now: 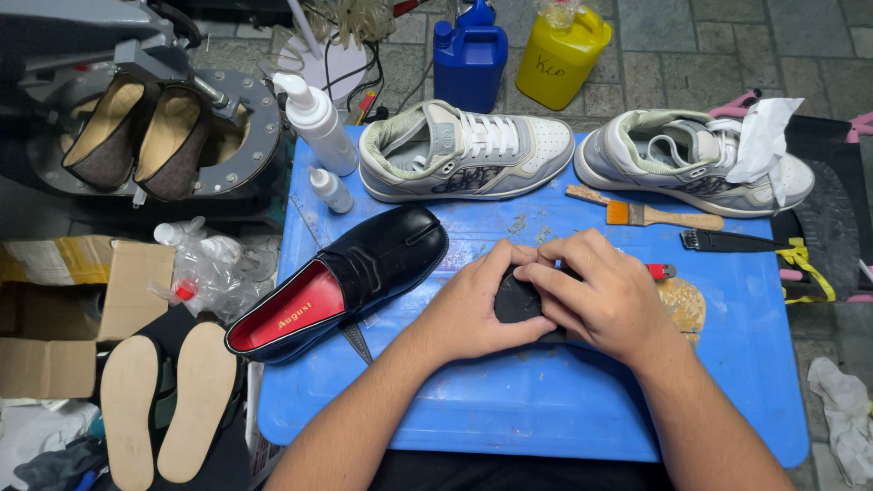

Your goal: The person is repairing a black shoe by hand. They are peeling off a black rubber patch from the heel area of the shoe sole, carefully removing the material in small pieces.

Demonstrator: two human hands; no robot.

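Both my hands meet over the middle of a blue table top (564,400). My left hand (477,305) and my right hand (600,291) together press a small black rubber piece (516,300) against the table, fingers curled over it. A black loafer with a red insole (341,277) lies tilted just left of my left hand. Something with a red end (661,271) pokes out beyond my right hand.
Two grey-and-white sneakers (464,150) (682,159) stand at the table's far edge, one with a white tissue on it. A wooden brush (641,214), a black tool (727,241), two white bottles (318,123), blue and yellow jugs (470,59) and loose soles (164,405) surround the table.
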